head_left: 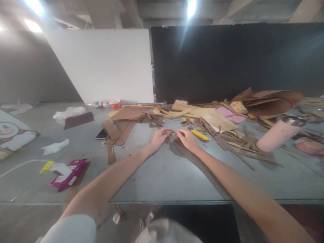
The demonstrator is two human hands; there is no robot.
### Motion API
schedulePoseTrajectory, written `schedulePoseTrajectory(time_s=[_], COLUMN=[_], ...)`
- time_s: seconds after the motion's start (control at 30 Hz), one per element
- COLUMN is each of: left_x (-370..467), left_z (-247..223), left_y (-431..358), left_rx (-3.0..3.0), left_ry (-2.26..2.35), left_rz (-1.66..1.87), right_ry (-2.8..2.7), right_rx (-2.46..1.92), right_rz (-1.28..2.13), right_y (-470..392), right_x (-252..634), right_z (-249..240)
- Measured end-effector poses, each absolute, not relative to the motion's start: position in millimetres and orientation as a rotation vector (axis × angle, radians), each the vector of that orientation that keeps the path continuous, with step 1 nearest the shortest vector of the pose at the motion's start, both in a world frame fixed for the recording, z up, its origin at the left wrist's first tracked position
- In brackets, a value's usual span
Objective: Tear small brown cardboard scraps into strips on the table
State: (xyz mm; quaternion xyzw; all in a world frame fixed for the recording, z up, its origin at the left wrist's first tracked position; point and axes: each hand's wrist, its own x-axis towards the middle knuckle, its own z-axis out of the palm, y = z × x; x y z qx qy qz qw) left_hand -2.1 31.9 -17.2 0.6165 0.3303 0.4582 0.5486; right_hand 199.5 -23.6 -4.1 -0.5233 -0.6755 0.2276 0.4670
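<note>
The yellow tool (200,135) lies on the tabletop (162,179), just beside my right hand (186,138). That and my left hand (161,137) are half curled; whether they grip anything, I can't tell. Brown strips (249,144) seem cut, a wider brown sheet (130,113) left whole.

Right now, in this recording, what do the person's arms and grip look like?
The left grip and right grip are bare, without gloves; rings cannot be made out. The left arm has a plain, whitish sleeve ending above the elbow. The right arm shows no sleeve within the picture. No watch or bracelet shows.
</note>
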Motion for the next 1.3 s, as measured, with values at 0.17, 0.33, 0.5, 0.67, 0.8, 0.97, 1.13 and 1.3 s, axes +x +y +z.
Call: schedulePoseTrajectory(time_s=[0.17,0.33,0.5,0.67,0.8,0.97,1.13,1.3], left_x=[-2,-2,-1,-2,-2,-1,-1,0], left_z=[-17,-14,-13,-14,-16,-17,-14,-12], left_y=[31,28,25,26,27,25,21,19], left_rx=[1.495,1.515,1.534,1.576,1.626,1.697,1.721,1.741], left_ry=[0.757,0.753,0.799,0.851,0.871,0.852,0.825,0.804], left_rz=[1.068,1.074,1.091,1.129,1.163,1.156,1.138,1.097], right_ry=[-1.681,-1.679,-1.693,-1.764,-1.786,-1.762,-1.683,-1.745], right_rx=[-1.300,-1.294,-1.342,-1.352,-1.367,-1.389,-1.404,-1.374], right_rz=[0.542,0.539,0.501,0.474,0.439,0.392,0.383,0.357], right_y=[-25,-27,-22,-17,-16,-14,-14,-15], right_x=[198,199,202,202,201,203,206,206], right_z=[-2,0,-4,-10,-13,-15,-12,-12])
